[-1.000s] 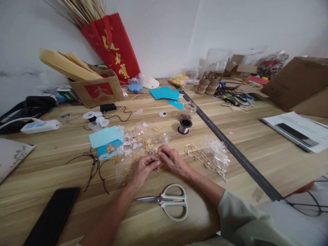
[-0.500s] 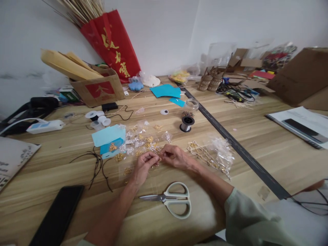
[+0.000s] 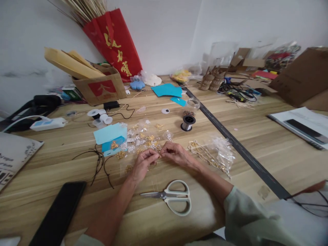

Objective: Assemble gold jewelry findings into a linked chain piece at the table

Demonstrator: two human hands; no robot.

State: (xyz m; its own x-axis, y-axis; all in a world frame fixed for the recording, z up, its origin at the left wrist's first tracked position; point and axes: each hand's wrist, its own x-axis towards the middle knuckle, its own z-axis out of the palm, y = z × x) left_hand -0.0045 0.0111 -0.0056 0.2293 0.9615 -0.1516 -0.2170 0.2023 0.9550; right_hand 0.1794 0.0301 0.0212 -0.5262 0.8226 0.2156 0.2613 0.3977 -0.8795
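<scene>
My left hand (image 3: 144, 163) and my right hand (image 3: 175, 153) meet fingertip to fingertip above the wooden table. Each is closed in a pinch; whatever lies between the fingers is too small to make out. Just beyond them spread small gold and silver findings (image 3: 151, 142), partly hidden by the hands. White-handled scissors (image 3: 176, 197) lie below my hands, points to the left. Gold and silver chains (image 3: 205, 155) rest right of my right hand beside clear plastic bags (image 3: 223, 151). A spool of wire (image 3: 188, 123) stands farther back.
Light blue cards (image 3: 110, 133) and black cords (image 3: 98, 164) lie on the left, with a black phone (image 3: 58, 212) nearer. An open jar (image 3: 192, 103) sits behind the spool. A dark strip (image 3: 230, 137) crosses the table on the right, near a notebook (image 3: 299, 123).
The whole view has shifted slightly, so most things appear a little farther right. Both hands stay together in a pinch, with only a small change in the fingers' pose.
</scene>
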